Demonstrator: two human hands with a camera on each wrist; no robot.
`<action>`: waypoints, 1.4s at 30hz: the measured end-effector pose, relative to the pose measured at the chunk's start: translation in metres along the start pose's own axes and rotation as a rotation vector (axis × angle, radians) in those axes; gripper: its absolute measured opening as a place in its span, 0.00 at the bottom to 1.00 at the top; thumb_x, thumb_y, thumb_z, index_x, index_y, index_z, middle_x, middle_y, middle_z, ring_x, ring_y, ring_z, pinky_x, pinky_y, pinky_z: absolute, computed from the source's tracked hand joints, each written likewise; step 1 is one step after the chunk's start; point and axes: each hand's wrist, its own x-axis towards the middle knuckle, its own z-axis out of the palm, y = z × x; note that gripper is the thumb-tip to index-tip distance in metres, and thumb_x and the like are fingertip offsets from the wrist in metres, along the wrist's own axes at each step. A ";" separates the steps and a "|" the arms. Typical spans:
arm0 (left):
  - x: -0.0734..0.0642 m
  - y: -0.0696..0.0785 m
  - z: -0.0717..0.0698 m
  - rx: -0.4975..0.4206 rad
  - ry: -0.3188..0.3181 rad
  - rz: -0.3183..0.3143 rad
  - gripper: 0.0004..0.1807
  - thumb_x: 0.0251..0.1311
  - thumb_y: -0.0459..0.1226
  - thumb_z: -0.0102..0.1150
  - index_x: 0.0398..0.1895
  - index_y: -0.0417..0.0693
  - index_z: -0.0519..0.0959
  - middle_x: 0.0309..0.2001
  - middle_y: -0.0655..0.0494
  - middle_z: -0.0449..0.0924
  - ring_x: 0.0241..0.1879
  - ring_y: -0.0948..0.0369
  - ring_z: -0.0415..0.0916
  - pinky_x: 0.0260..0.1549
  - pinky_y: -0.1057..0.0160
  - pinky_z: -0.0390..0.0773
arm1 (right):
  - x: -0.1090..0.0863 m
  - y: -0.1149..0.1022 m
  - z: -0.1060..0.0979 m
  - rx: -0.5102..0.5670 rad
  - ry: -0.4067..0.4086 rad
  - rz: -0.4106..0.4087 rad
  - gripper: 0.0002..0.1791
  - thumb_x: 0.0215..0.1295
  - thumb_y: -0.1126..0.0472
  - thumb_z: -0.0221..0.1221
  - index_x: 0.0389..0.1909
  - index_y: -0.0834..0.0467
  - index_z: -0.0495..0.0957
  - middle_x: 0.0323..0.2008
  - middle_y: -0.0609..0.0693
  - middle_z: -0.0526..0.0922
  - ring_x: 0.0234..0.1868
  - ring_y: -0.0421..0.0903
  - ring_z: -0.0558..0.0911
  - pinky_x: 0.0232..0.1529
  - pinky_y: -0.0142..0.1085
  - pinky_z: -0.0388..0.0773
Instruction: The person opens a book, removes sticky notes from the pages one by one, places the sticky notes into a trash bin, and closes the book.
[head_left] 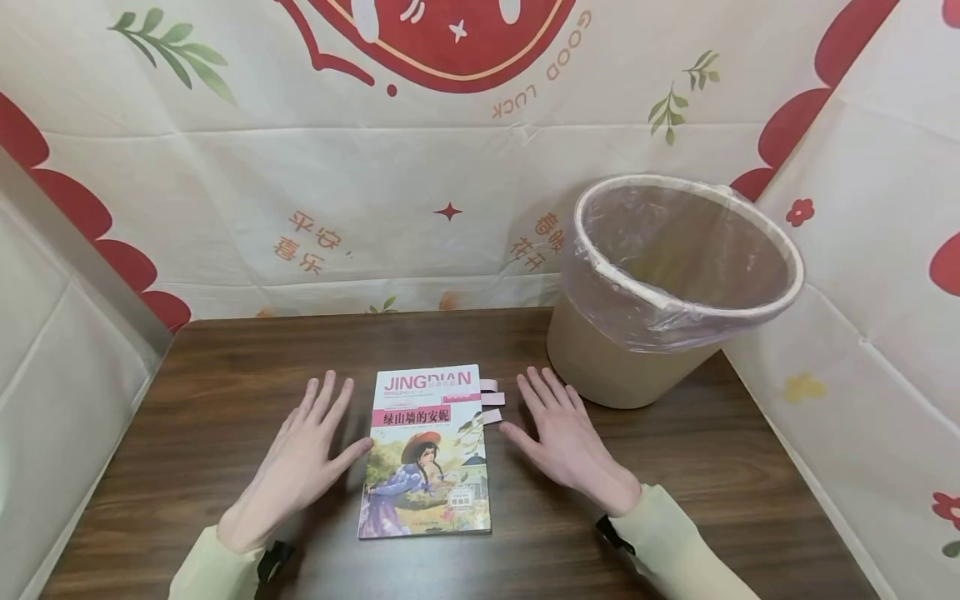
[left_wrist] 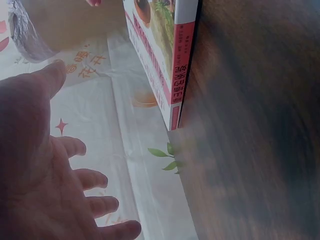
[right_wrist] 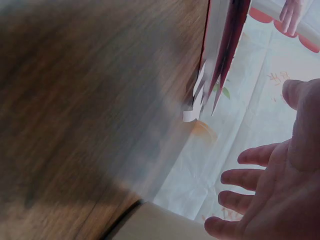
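A paperback book (head_left: pixel 427 454) with a pink and white cover and a painted girl in a red hat lies face up on the brown wooden table (head_left: pixel 247 367). Pink paper tabs (head_left: pixel 492 399) stick out from its right edge. To the left of the book is my left hand (head_left: pixel 300 454), fingers spread and straight, its thumb tip right by the cover's edge. My right hand (head_left: pixel 562 433) stays on the other side, fingers extended, thumb pointing toward the tabs. Neither hand holds anything. In the left wrist view the book's spine (left_wrist: pixel 181 70) shows, and the right wrist view catches its page edge (right_wrist: pixel 220 45).
A beige waste bin (head_left: pixel 622 367) lined with a clear plastic bag (head_left: pixel 637 325) stands at the table's back right, just beyond my right fingertips. Behind the table hangs a white printed cloth (head_left: pixel 390 175) with red and green patterns, continuing along both sides.
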 end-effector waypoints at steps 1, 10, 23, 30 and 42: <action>0.000 0.000 0.001 -0.003 0.002 0.005 0.49 0.70 0.59 0.61 0.84 0.45 0.54 0.85 0.34 0.46 0.83 0.31 0.48 0.74 0.29 0.63 | 0.003 -0.001 0.001 0.000 -0.003 -0.003 0.46 0.74 0.32 0.54 0.82 0.57 0.59 0.83 0.59 0.59 0.86 0.61 0.56 0.81 0.67 0.57; 0.002 -0.003 0.009 -0.041 0.002 0.034 0.48 0.70 0.58 0.61 0.84 0.46 0.55 0.85 0.35 0.48 0.83 0.33 0.49 0.72 0.28 0.66 | 0.021 -0.004 0.009 0.032 -0.046 -0.032 0.44 0.75 0.35 0.55 0.82 0.57 0.60 0.83 0.60 0.60 0.85 0.62 0.57 0.81 0.66 0.57; 0.013 0.007 0.029 -0.076 -0.049 0.105 0.46 0.69 0.57 0.63 0.83 0.45 0.59 0.84 0.37 0.52 0.82 0.35 0.52 0.73 0.32 0.68 | 0.039 -0.001 0.020 0.050 -0.081 -0.075 0.43 0.77 0.36 0.53 0.81 0.60 0.61 0.81 0.62 0.63 0.84 0.62 0.59 0.80 0.64 0.60; 0.019 0.019 0.033 -0.076 -0.120 0.160 0.44 0.71 0.58 0.59 0.83 0.47 0.60 0.84 0.37 0.52 0.83 0.36 0.51 0.76 0.35 0.67 | 0.047 -0.002 0.023 0.052 -0.096 -0.094 0.41 0.79 0.38 0.51 0.80 0.61 0.61 0.81 0.62 0.64 0.84 0.62 0.60 0.81 0.63 0.60; 0.025 0.023 0.040 -0.056 -0.163 0.205 0.44 0.70 0.58 0.60 0.81 0.46 0.62 0.83 0.37 0.54 0.82 0.35 0.53 0.74 0.38 0.71 | 0.056 -0.005 0.026 0.052 -0.125 -0.108 0.37 0.81 0.41 0.49 0.79 0.62 0.64 0.78 0.62 0.68 0.82 0.62 0.63 0.79 0.63 0.63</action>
